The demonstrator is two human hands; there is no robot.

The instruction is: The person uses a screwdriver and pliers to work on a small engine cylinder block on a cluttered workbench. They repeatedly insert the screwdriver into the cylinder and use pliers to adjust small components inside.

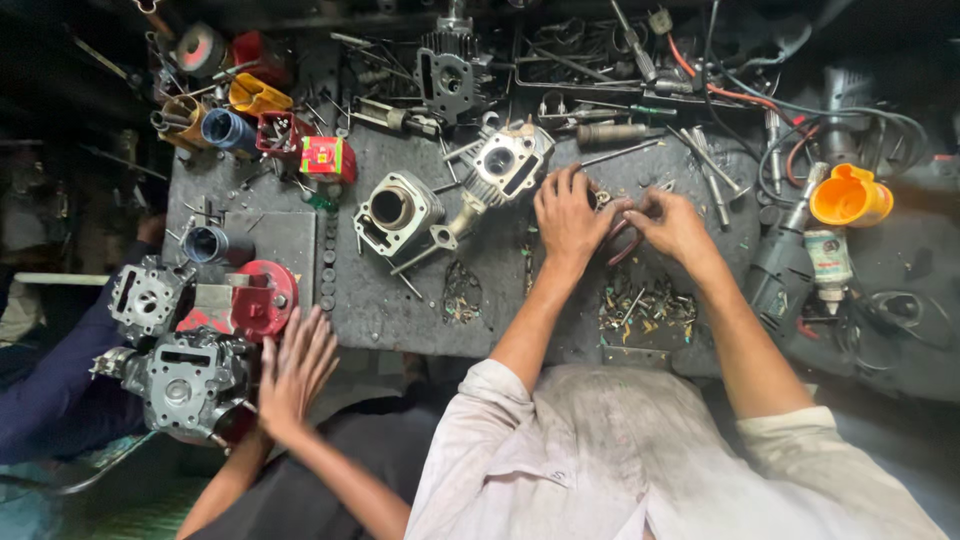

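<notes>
Close beside both hands [612, 222] sit engine cylinders [398, 212] (cables [790, 110] farther right).

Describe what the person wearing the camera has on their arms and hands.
Both forearms are bare. The left hand and right hand wear no gloves, and no rings or watch show. Pale, off-white shirt sleeves, grimy and smudged grey, are pushed up to about the elbows, left and right alike.
</notes>
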